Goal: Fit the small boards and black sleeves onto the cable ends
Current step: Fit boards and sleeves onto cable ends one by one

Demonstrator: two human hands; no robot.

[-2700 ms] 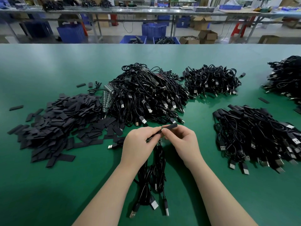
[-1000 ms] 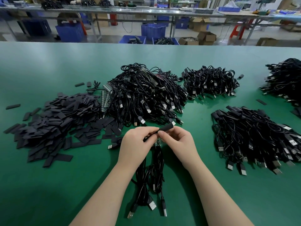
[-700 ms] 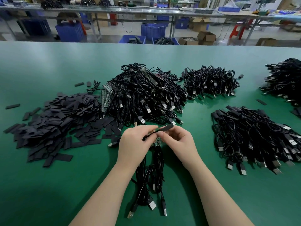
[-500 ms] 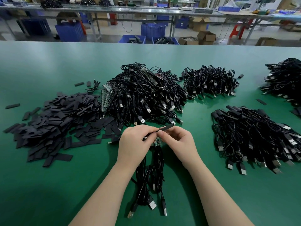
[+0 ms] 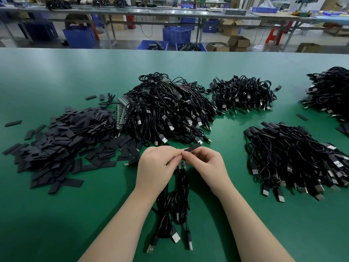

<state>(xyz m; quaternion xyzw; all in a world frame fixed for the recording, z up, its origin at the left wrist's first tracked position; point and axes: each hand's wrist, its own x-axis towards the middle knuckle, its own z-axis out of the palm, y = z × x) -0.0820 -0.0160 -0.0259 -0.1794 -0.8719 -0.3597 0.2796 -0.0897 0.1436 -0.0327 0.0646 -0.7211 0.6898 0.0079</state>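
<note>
Hands [image 5: 158,165] [image 5: 205,163] pinch black sleeve [image 5: 192,148]; no legible writing.

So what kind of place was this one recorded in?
Most likely a factory assembly floor for cable products. The long green worktable carries several heaps of black USB cables and a pile of loose black sleeves, and behind it stand more benches, blue plastic crates and cardboard boxes.

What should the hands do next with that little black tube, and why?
Probably slide the black sleeve further down toward the left hand. The right hand pinches the sleeve at its near end, most of it still pokes out beyond the fingertips, and a small board shows uncovered just below the hands.
</note>
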